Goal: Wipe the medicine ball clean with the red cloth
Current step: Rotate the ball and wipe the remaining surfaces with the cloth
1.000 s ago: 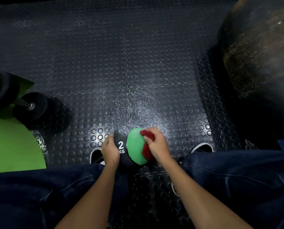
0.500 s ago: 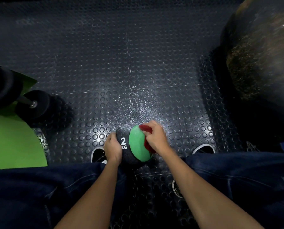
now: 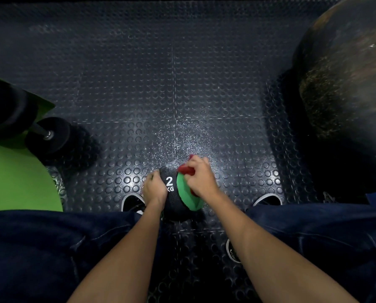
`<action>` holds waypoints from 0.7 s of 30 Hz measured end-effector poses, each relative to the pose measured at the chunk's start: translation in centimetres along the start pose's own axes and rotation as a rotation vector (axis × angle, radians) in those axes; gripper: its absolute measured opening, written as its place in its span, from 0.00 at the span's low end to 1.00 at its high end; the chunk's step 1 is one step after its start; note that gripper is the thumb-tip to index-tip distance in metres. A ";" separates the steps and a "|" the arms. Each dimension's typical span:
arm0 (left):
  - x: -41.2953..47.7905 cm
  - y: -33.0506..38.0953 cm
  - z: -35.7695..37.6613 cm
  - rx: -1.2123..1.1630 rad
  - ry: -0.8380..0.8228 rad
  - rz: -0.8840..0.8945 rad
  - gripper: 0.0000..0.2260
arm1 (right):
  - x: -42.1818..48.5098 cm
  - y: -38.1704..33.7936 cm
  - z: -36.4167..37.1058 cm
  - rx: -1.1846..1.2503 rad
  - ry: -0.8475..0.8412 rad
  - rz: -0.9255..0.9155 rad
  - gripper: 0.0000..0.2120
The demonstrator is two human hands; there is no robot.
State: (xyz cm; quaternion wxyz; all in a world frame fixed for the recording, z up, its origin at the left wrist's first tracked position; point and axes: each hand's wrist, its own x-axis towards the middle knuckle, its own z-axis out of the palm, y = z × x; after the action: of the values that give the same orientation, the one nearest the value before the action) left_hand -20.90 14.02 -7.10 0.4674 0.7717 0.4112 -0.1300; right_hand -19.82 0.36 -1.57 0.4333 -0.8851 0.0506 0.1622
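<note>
A black and green medicine ball (image 3: pixel 175 201) marked "2 KG" sits on the studded rubber floor between my feet. My left hand (image 3: pixel 154 189) grips its left side, fingers curled over the black part. My right hand (image 3: pixel 201 177) holds the bunched red cloth (image 3: pixel 185 170) against the ball's upper right, over the green panel. Most of the cloth is hidden under my fingers; a red bit also shows below my palm.
A black dumbbell (image 3: pixel 48 135) lies at the left, partly on a green mat (image 3: pixel 14 178). A very large dark ball (image 3: pixel 346 84) fills the right side. My shoes (image 3: pixel 133 202) and jeans-clad knees flank the ball. White specks dust the floor (image 3: pixel 178 136) just beyond it.
My right hand has slid the red cloth from the ball's right side up toward its far top. The left hand has stayed on the ball's left side.
</note>
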 end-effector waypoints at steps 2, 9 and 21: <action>0.1 0.0 0.0 0.001 0.005 -0.011 0.21 | -1.1 -0.1 -0.4 -0.022 -0.125 -0.092 0.12; 0.1 -1.0 0.0 -0.062 -0.001 0.028 0.19 | 0.6 1.9 -2.5 0.163 0.150 0.175 0.12; 0.4 -0.7 0.5 0.015 0.000 0.023 0.23 | 0.0 0.4 -2.1 0.030 -0.130 -0.061 0.11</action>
State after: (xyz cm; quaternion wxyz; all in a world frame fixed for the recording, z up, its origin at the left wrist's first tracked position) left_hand -21.12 14.02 -8.05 0.4628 0.7800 0.4013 -0.1276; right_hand -19.39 -1.53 -0.63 0.4534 -0.8673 -0.0021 0.2054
